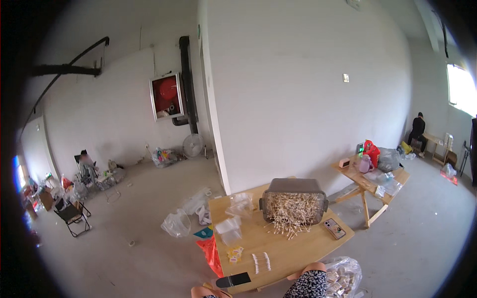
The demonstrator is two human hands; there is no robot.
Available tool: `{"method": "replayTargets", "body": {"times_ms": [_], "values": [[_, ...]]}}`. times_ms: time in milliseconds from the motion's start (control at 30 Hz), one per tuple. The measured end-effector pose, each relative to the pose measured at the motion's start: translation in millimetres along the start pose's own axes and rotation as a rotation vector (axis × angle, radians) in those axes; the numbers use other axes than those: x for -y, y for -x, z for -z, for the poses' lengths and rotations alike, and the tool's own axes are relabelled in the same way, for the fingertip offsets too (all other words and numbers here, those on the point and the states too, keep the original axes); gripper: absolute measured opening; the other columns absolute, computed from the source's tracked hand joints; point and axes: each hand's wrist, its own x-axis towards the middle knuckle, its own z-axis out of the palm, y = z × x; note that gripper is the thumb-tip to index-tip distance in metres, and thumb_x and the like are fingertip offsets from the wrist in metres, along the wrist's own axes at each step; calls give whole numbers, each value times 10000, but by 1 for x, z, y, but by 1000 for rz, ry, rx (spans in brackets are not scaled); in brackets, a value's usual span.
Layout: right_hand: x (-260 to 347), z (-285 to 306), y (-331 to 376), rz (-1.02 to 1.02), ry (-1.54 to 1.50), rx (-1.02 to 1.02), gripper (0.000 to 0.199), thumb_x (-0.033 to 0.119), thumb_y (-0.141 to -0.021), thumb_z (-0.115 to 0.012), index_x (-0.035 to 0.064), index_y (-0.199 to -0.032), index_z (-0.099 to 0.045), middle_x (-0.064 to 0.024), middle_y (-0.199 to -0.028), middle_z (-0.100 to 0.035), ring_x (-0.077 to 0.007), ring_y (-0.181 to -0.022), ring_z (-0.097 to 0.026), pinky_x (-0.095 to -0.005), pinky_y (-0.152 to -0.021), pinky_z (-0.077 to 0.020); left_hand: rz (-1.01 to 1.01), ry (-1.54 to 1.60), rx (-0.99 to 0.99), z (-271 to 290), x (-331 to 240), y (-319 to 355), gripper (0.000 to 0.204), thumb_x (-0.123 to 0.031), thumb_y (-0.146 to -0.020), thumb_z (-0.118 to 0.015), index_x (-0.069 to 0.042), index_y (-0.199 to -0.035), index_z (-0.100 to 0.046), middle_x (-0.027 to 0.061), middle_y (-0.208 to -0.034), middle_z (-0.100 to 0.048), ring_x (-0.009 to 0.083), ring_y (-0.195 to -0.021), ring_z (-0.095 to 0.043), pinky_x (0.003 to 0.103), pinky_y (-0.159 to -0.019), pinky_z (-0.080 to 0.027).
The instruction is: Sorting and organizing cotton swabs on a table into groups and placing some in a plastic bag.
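Spilling from gray bin (298,185): cotton swabs (293,211)

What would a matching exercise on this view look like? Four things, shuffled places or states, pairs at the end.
Things:
1. Grey plastic bin
2. White round fan
3. Pale purple jug
4. Smartphone in a patterned case

Places or states:
A. On the smaller pale wooden table at right
B. Tipped on its side, thin pale sticks spilling out
C. Near the right edge of the larger pale wooden table
D. By the lower end of the thick black wall pipe

Pairs: 1-B, 2-D, 3-A, 4-C
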Motion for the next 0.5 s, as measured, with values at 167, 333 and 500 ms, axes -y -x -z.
{"method": "replayTargets", "body": {"times_ms": [167,333,500], "values": [[-22,-55,5,-32,-131,-11,679,569,-896,-626,71,-1336,-484,-157,-1377,-455,-302,-1287,-400,-442,-1149,-308,-61,-79,-117,49,-17,-36,598,-537,-945,-551,-210,-1444,-513,195,-1535,-381,426,-1407,-356,615,-1120,-340],[-54,-96,28,-93,-249,-50,651,585,-902,-597,69,-1291,-519,-151,-1320,-487,-297,-1244,-427,-443,-1125,-327,-93,-165,-226,76,-18,-77,634,-556,-978,-500,-217,-1506,-406,151,-1563,-355,411,-1442,-306,617,-1112,-350],[-67,-93,30,-118,-321,-126,633,601,-908,-568,66,-1246,-554,-144,-1263,-518,-293,-1201,-453,-444,-1101,-345,-471,-456,-679,54,-6,-112,637,-559,-986,-482,-213,-1512,-388,143,-1583,-324,406,-1451,-291,623,-1113,-341]]}}
